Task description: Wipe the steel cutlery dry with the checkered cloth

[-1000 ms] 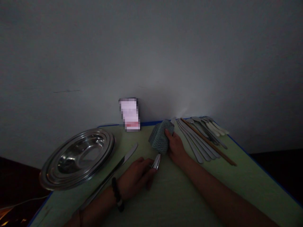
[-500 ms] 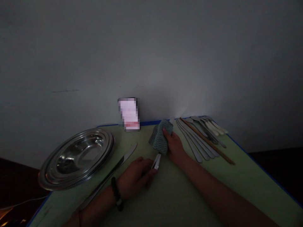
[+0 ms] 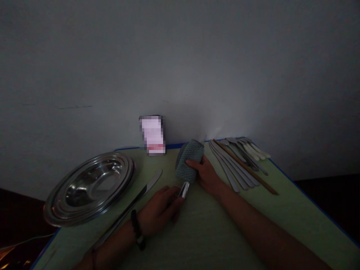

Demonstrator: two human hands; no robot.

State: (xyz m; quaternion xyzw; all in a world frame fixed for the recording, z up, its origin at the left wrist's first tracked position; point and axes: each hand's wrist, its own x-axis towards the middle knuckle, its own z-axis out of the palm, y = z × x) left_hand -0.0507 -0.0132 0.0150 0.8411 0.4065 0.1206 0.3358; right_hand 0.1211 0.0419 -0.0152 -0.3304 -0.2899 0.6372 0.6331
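My left hand (image 3: 164, 208), with a dark beaded bracelet at the wrist, is closed on one end of a shiny metal utensil (image 3: 184, 189). The utensil's far end is hidden by a folded grey-green cloth (image 3: 189, 170), so its kind does not show. My right hand (image 3: 206, 176) grips this cloth, thumb across its front, against the upper part of the utensil. Left of my left hand a table knife (image 3: 149, 185) lies slantwise, its lower part partly behind my left forearm.
Nested metal basins or plates (image 3: 92, 187) stand on the left of the green table (image 3: 202, 232). Several knives (image 3: 239, 174), wooden chopsticks (image 3: 250, 170), spoons and white-handled cutlery (image 3: 257, 151) lie at the right. A lit phone (image 3: 153, 135) leans on the wall.
My right thumb and the cloth have shifted slightly; the cloth now spreads wider and flatter. My left hand keeps its hold on the utensil, moving barely left.
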